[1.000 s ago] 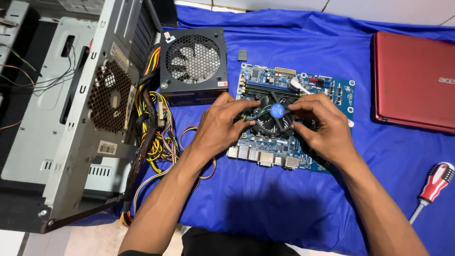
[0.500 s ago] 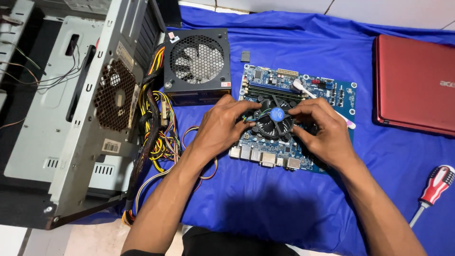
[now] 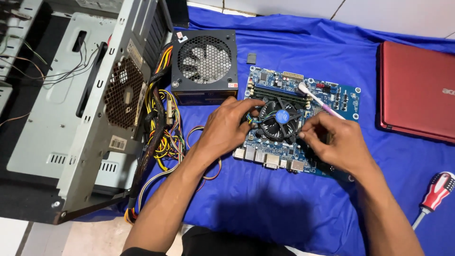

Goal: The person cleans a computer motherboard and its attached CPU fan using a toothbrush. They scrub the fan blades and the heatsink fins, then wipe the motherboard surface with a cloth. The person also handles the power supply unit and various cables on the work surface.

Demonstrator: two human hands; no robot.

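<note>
A blue motherboard [image 3: 334, 95] lies on a blue cloth, with a round black cooler fan [image 3: 280, 121] bearing a blue centre sticker mounted on it. My left hand [image 3: 229, 127] rests on the fan's left edge, fingers touching the rim and the small fan wires. My right hand [image 3: 337, 143] is at the fan's lower right corner, fingertips pinched together against the cooler's edge. A white and pink syringe-like tube [image 3: 318, 101] lies across the board behind the fan.
A black power supply [image 3: 204, 64] with a cable bundle [image 3: 161, 128] sits left of the board, beside an opened grey computer case [image 3: 71, 109]. A red laptop [image 3: 417, 90] lies at the right, a red-handled screwdriver [image 3: 436, 192] below it. A small dark chip [image 3: 251, 58] lies behind the board.
My right hand has slid from the fan's top right down to its lower right corner. The left hand stays on the fan's left edge. The view has shifted slightly.
</note>
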